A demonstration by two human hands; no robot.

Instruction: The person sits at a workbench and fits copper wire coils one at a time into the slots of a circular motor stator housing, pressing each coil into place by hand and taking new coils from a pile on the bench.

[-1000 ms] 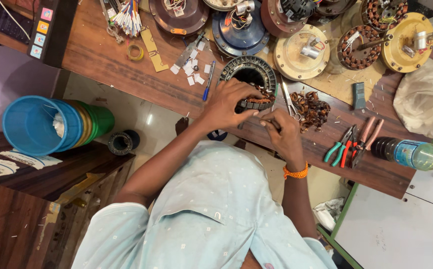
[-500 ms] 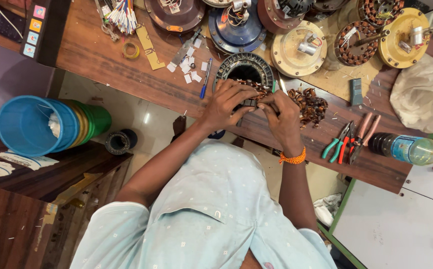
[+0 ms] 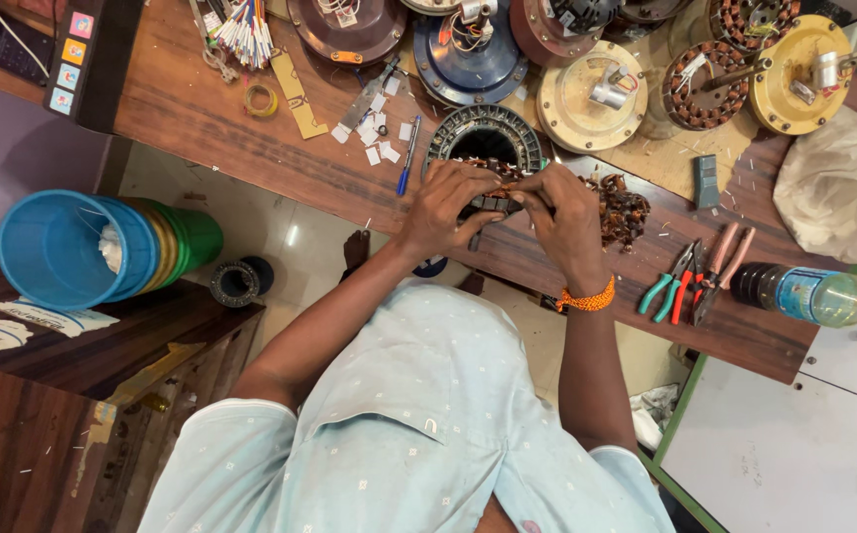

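**Kid:** Both hands have moved closer together since a second ago, haven't they?

**Helper:** Yes. Before, the right hand sat lower and apart. Now it almost meets the left hand at the near edge of the round metal ring.

**Kid:** What are they holding?

**Helper:** Both hands are curled shut, pinching the ring's near rim and the copper wire there. The fingers hide that spot, so I can't see the wire ends well.

**Kid:** Where is the ring?

**Helper:** It lies flat on the wooden bench, right in front of the person. An orange band is on the right wrist.

**Kid:** What else is close?

**Helper:** A heap of old copper wire is just beside the right hand. A blue pen lies left of the ring. Pliers and a bottle sit further right.

**Kid:** And far away?

**Helper:** Round fan motors line the back. The picture's top edge cuts some off.
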